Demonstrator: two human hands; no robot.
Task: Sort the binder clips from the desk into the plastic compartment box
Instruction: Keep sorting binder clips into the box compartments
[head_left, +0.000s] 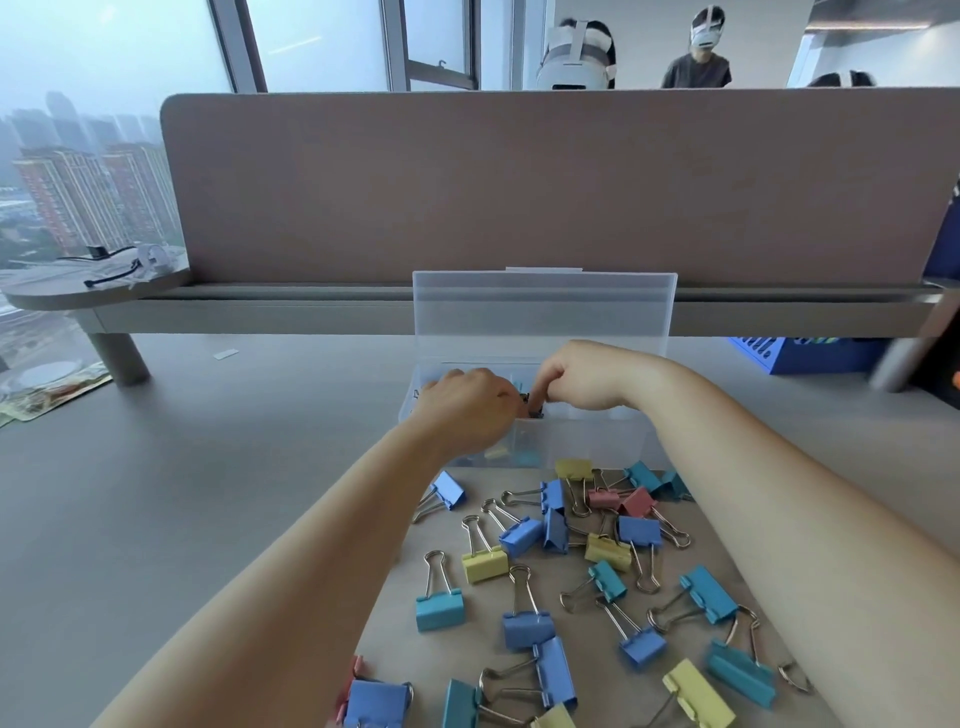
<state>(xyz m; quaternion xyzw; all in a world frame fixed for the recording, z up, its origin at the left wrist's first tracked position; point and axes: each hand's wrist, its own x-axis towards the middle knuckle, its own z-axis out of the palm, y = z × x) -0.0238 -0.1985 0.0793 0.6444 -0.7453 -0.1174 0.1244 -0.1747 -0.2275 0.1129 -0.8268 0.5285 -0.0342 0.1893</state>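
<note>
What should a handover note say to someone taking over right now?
Left hand: over the box, fingers curled toward a small dark thing, probably a clip; its grip is hidden.
Right hand: over the box, pinching that same thing.
Box: lid open and upright.
Done: a few sorted clips, yellow and teal, show through the front wall.
Left: many loose clips, blue, teal, yellow and pink, lie on the mat in front of the box.
</note>
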